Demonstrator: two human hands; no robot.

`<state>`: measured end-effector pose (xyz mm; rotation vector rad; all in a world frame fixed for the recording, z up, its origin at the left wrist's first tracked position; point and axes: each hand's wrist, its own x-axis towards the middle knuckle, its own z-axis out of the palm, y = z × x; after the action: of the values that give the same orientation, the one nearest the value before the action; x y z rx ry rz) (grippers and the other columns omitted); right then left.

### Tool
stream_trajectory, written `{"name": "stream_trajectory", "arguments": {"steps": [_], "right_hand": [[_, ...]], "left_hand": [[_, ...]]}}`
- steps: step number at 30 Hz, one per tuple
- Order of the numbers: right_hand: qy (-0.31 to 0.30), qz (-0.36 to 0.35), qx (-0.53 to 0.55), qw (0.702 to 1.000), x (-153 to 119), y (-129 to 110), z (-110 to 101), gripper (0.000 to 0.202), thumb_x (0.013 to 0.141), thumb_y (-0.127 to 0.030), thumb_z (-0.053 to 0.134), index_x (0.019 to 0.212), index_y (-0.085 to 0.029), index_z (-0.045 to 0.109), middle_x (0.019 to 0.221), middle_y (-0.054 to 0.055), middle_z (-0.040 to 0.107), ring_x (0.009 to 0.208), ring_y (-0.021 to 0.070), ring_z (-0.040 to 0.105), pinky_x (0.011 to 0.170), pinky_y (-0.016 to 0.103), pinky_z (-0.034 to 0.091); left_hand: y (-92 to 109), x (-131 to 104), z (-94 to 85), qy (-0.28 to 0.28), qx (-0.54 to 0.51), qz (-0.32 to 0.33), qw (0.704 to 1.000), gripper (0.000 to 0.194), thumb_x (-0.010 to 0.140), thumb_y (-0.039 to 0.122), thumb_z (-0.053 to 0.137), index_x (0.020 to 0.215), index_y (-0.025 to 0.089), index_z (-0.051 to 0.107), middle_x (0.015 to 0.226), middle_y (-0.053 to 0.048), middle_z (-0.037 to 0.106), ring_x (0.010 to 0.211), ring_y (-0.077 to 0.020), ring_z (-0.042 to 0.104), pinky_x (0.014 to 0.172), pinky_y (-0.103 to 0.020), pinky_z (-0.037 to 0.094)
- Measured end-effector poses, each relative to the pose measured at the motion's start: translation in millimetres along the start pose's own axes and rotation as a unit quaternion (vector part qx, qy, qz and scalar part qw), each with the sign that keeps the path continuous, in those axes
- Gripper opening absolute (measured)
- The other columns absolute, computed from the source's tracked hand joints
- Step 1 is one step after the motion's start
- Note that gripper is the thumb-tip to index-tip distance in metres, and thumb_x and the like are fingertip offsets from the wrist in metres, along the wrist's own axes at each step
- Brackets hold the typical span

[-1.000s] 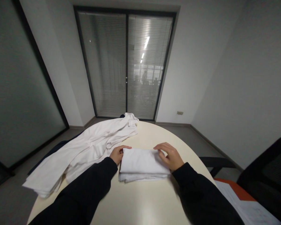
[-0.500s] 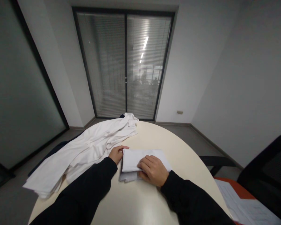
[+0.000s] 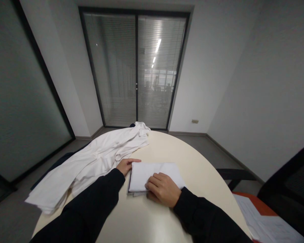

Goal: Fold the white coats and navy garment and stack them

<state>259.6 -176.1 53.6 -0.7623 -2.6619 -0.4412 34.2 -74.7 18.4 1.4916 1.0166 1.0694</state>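
A folded white cloth (image 3: 153, 173), perhaps a garment, lies in front of me as a flat bundle with several layers showing at its left and near edges. My right hand (image 3: 162, 189) is closed on its near edge, fingers bent over the top and thumb low at the front. At the far left corner, my left hand (image 3: 126, 166) rests with its index finger stretched along the back edge. The left thumb is hidden. Left of the bundle, a white garment (image 3: 98, 158) is spread loosely, with dark fabric (image 3: 60, 160) partly showing under it.
The round cream table (image 3: 172, 141) holds the fabric; the white garment reaches its left edge. At the right stands a black chair (image 3: 291, 185) with an armrest close to the table. White printed paper (image 3: 266, 219) lies on its orange seat. Glazed doors with blinds (image 3: 136, 67) are behind.
The top layer of the bundle has come down toward me, covering more of the layers underneath. My right hand has moved slightly nearer and left with it; my left hand has shifted slightly left.
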Motion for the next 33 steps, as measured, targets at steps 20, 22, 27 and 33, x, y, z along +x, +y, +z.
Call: {"name": "stream_trajectory", "arguments": {"steps": [20, 22, 27, 33], "right_hand": [[-0.025, 0.011, 0.012, 1.000, 2, -5, 6, 0.008, 0.081, -0.026, 0.061, 0.085, -0.020, 0.057, 0.083, 0.002, 0.060, 0.075, 0.0169, 0.049, 0.062, 0.031, 0.030], [-0.038, 0.007, 0.015, 0.999, 3, -5, 7, 0.008, 0.081, -0.026, 0.061, 0.085, -0.020, 0.058, 0.084, 0.002, 0.061, 0.077, 0.0170, 0.050, 0.062, 0.030, 0.030], [-0.060, 0.036, 0.106, 0.992, 4, -6, -3, 0.015, 0.085, -0.035, 0.059, 0.089, -0.021, 0.064, 0.084, 0.002, 0.066, 0.077, 0.0169, 0.056, 0.066, 0.028, 0.036], [0.018, 0.319, 0.147, 0.936, -9, 31, -27, 0.028, 0.095, -0.033, 0.041, 0.107, -0.024, 0.064, 0.085, 0.002, 0.070, 0.072, 0.0151, 0.062, 0.070, 0.027, 0.041]], "left_hand": [[-3, -2, 12.0, -0.017, -0.247, -0.109, 0.963, 0.052, 0.070, 0.045, 0.064, 0.108, 0.011, 0.066, 0.100, -0.015, 0.072, 0.095, -0.0266, 0.067, 0.085, -0.036, 0.048], [-8, -1, 12.0, -0.009, -0.227, -0.083, 0.970, 0.062, 0.067, 0.047, 0.072, 0.115, 0.011, 0.060, 0.110, -0.018, 0.069, 0.101, -0.0278, 0.065, 0.088, -0.039, 0.046], [-22, 2, 11.5, 0.003, -0.154, -0.050, 0.987, 0.079, 0.056, 0.047, 0.085, 0.118, 0.009, 0.054, 0.111, -0.020, 0.068, 0.098, -0.0273, 0.065, 0.091, -0.041, 0.045], [-19, 4, 8.9, 0.044, -0.116, -0.063, 0.990, 0.078, 0.049, 0.054, 0.085, 0.108, 0.009, 0.063, 0.096, -0.014, 0.072, 0.102, -0.0318, 0.064, 0.094, -0.044, 0.044]]}}
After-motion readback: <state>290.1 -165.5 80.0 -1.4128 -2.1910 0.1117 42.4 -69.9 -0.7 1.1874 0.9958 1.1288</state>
